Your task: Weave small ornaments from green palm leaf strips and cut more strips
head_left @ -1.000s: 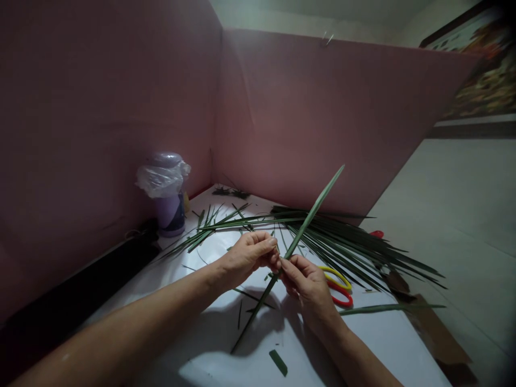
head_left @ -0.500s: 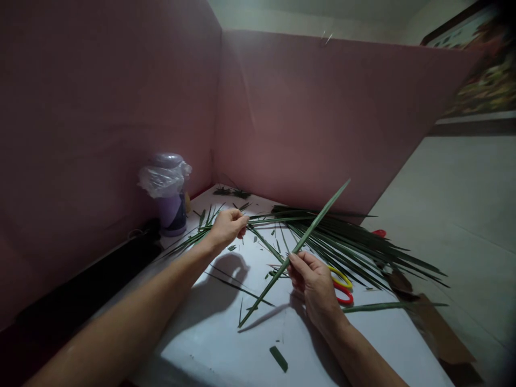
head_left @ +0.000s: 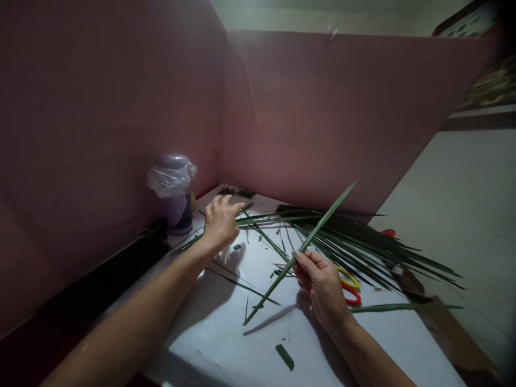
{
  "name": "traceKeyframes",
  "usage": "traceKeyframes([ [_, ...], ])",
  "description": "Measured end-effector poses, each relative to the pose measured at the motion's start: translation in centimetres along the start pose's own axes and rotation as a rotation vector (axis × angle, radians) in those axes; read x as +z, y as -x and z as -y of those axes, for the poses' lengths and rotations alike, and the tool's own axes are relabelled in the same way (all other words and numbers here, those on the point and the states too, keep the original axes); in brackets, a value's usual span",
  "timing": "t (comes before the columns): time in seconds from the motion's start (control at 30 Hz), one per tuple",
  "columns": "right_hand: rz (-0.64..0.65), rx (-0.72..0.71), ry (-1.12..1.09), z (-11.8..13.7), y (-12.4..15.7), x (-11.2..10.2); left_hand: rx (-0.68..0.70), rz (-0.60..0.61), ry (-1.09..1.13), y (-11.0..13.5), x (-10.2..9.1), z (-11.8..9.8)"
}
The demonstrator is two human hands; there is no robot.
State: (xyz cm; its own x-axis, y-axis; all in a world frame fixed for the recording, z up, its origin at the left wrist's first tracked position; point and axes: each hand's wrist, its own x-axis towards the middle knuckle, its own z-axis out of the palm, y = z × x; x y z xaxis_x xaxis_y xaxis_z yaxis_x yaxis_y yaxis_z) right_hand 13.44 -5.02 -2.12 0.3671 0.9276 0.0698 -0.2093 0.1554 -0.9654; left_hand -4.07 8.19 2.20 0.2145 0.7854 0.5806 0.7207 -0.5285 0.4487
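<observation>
pinched between thumb and fingers of the right hand (head_left: 322, 279), a long green leaf (head_left: 319, 228) is held near its middle, raised in front of the person above the white tabletop (head_left: 226, 338). it slants from a narrow lower end at left up to a tapering tip at upper right, straight and flat like a blade, with a pale sheen along the upper half and a deeper green towards the bottom. the left hand (head_left: 221, 223) is spread, its fingers parted and loosely curved, over a loose cluster of thin leaf strips (head_left: 270, 219); whether it touches them i cannot tell. beyond the right hand lies a thick bundle of dark green fronds (head_left: 363, 250), slender and pointed, fanning out towards the right edge of the table. close beside that hand are two smooth looped handles, one yellow (head_left: 356, 282), one red (head_left: 359, 299), and just past them rests a single flat leaf (head_left: 397, 307). a short, blunt-ended green piece (head_left: 285, 357) lies nearer the front, and wiry dark strips (head_left: 245, 287) and small scraps are scattered across the pale surface. at the far left stands a rounded purple container (head_left: 175, 209) with a darker patch, its upper part wrapped in crinkled, shiny clear plastic (head_left: 169, 180). dull pink panels (head_left: 322, 113), faintly creased, meet in a corner behind.
</observation>
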Motion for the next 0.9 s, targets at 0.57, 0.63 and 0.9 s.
traceKeyframes([
  [0.57,-0.047,-0.104,0.056,0.8,-0.4,-0.2,-0.335,0.872,1.145,4.8,2.8,-4.4],
  [0.63,-0.181,-0.199,0.01,2.4,-0.7,-0.7,-0.351,0.838,1.175,4.5,2.9,-4.2],
  [0.9,-0.326,-0.383,0.455,5.7,-2.5,-3.3,-0.432,0.708,1.234,3.6,2.5,-3.9],
])
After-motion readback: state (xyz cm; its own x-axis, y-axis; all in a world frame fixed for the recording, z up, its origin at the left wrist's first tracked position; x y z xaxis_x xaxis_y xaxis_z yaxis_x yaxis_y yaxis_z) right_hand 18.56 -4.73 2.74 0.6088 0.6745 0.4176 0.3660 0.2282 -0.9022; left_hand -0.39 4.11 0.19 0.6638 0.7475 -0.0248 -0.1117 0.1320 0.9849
